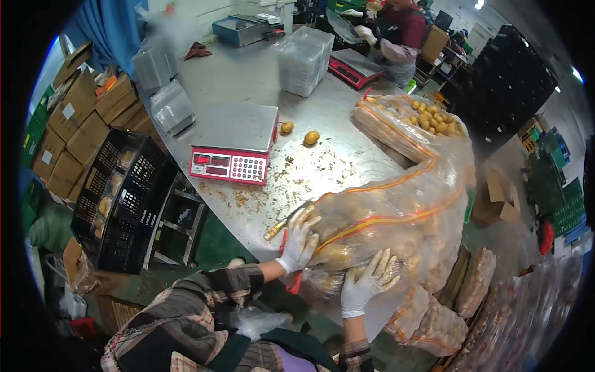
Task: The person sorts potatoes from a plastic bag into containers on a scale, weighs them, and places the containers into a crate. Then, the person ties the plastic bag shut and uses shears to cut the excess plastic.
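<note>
A large clear plastic sack of potatoes [372, 208], marked with orange and yellow stripes, lies across the right side of the metal table. My left hand [299, 243], in a white glove, rests on its near left end, fingers stretched out. Beside those fingers is a thin tool with a brass-coloured end [271, 233]; its other end is hidden. My right hand [368, 285], gloved too, lies flat with fingers spread on the near side of the sack. A red tie [294, 283] shows between my hands.
A red scale [229, 168] stands on the table [214, 80], with two loose potatoes [311, 137] to its right. Behind are stacked clear trays [304, 62] and another open potato sack [434, 118]. A black crate [121, 198] stands left; a co-worker [403, 31] is across the table.
</note>
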A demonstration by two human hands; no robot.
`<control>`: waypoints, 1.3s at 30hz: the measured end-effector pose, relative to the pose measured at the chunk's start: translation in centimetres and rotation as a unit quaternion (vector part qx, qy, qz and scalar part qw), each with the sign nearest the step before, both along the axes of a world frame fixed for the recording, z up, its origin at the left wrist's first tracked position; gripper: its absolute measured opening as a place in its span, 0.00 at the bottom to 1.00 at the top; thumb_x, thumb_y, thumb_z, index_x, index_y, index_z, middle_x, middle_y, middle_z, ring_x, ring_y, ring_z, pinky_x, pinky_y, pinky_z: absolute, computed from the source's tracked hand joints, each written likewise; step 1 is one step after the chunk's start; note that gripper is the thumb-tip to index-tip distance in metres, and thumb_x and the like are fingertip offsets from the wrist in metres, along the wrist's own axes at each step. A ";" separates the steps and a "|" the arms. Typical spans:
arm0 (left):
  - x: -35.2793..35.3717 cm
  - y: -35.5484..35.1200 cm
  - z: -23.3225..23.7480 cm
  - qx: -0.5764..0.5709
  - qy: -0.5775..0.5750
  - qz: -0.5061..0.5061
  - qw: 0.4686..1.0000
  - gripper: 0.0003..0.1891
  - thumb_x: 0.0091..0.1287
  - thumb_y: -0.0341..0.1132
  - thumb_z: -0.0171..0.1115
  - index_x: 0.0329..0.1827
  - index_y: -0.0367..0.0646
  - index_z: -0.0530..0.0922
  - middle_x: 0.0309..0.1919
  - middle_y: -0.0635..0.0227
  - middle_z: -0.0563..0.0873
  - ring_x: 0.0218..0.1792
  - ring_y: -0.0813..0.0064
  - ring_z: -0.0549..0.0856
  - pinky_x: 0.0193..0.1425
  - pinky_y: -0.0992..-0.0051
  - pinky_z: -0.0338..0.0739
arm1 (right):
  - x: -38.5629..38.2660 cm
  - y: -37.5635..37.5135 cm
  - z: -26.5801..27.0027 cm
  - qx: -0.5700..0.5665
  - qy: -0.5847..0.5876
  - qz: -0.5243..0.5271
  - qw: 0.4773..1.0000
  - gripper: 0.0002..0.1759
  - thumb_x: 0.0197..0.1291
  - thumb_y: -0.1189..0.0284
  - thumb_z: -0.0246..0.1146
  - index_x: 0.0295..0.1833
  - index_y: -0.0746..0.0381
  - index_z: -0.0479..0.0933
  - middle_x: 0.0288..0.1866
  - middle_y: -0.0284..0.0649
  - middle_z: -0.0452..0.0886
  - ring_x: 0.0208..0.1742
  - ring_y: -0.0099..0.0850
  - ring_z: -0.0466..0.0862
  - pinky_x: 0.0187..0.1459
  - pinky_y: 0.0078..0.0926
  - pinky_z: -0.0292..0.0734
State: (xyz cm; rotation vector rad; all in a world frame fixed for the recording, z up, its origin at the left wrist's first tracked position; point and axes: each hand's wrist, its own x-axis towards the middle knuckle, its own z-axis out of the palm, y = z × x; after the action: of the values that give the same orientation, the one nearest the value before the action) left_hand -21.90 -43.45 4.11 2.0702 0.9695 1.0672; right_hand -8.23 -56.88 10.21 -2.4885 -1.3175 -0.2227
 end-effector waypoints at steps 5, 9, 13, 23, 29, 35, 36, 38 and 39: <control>1.4 8.2 -0.6 0.026 -0.031 -0.063 0.997 0.21 0.68 0.37 0.51 0.63 0.41 0.71 0.68 0.49 0.65 0.69 0.45 0.61 0.73 0.54 0.54 | -1.1 6.0 -0.1 0.010 -0.069 -0.063 0.996 0.45 0.52 0.60 0.59 0.75 0.65 0.55 0.79 0.45 0.52 0.80 0.44 0.48 0.74 0.54 0.32; 3.4 16.4 -1.5 0.000 -0.017 -0.156 0.988 0.21 0.70 0.41 0.51 0.65 0.46 0.70 0.71 0.50 0.62 0.70 0.44 0.60 0.74 0.54 0.55 | -1.5 11.8 -1.4 0.060 -0.045 -0.116 0.990 0.44 0.55 0.63 0.60 0.75 0.63 0.54 0.80 0.45 0.50 0.80 0.44 0.47 0.75 0.53 0.30; 2.6 23.9 -0.1 -0.039 0.029 -0.261 0.964 0.26 0.70 0.42 0.56 0.69 0.44 0.65 0.68 0.47 0.67 0.70 0.51 0.65 0.74 0.62 0.58 | -6.2 15.4 -1.7 0.201 0.000 -0.126 0.971 0.35 0.59 0.69 0.59 0.73 0.60 0.60 0.75 0.48 0.58 0.76 0.43 0.55 0.74 0.48 0.40; -15.9 36.6 3.6 -0.055 0.007 -0.209 0.976 0.15 0.68 0.35 0.58 0.55 0.39 0.78 0.49 0.51 0.83 0.54 0.59 0.80 0.61 0.66 0.71 | -22.0 20.9 -14.4 -0.016 0.050 -0.281 0.958 0.17 0.54 0.66 0.63 0.49 0.60 0.78 0.45 0.46 0.80 0.50 0.45 0.78 0.52 0.44 0.70; -13.6 32.3 2.4 -0.106 0.013 -0.355 0.929 0.12 0.66 0.30 0.59 0.50 0.38 0.80 0.43 0.53 0.85 0.46 0.62 0.84 0.54 0.69 0.76 | -23.1 20.2 -15.1 0.047 0.245 -0.239 0.938 0.12 0.60 0.69 0.57 0.45 0.64 0.77 0.40 0.55 0.80 0.42 0.53 0.80 0.47 0.47 0.75; -6.4 24.6 1.2 -0.104 0.050 -0.471 0.874 0.14 0.64 0.32 0.60 0.51 0.37 0.79 0.43 0.51 0.85 0.45 0.58 0.85 0.51 0.67 0.79 | -29.1 12.8 -11.0 0.175 0.492 -0.286 0.803 0.15 0.63 0.74 0.60 0.55 0.66 0.74 0.38 0.40 0.81 0.34 0.27 0.82 0.37 0.25 0.78; -5.4 23.6 0.4 -0.116 0.048 -0.480 0.868 0.15 0.64 0.32 0.60 0.53 0.37 0.79 0.45 0.52 0.85 0.47 0.62 0.86 0.52 0.69 0.78 | -29.8 11.9 -8.5 0.208 0.491 -0.284 0.797 0.15 0.63 0.74 0.60 0.55 0.66 0.74 0.37 0.37 0.81 0.33 0.23 0.81 0.35 0.21 0.77; -3.8 22.4 -2.0 -0.007 0.084 -0.451 0.888 0.15 0.62 0.33 0.64 0.52 0.41 0.78 0.40 0.53 0.86 0.42 0.59 0.87 0.47 0.66 0.80 | -30.0 10.4 -4.7 0.254 0.496 -0.300 0.774 0.15 0.64 0.75 0.61 0.55 0.66 0.74 0.36 0.35 0.81 0.30 0.19 0.80 0.31 0.17 0.75; -3.6 22.1 -1.2 0.006 0.129 -0.438 0.890 0.15 0.62 0.34 0.65 0.51 0.41 0.78 0.38 0.54 0.87 0.40 0.58 0.87 0.45 0.65 0.80 | -29.7 9.8 -3.2 0.268 0.504 -0.318 0.757 0.15 0.64 0.75 0.61 0.55 0.66 0.74 0.36 0.35 0.81 0.28 0.19 0.79 0.29 0.16 0.74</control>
State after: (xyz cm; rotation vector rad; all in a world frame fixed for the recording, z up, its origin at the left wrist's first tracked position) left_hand -25.46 -21.32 2.90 2.3056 0.0516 0.3200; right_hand -37.96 -47.11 7.01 -1.8910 0.0676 0.4853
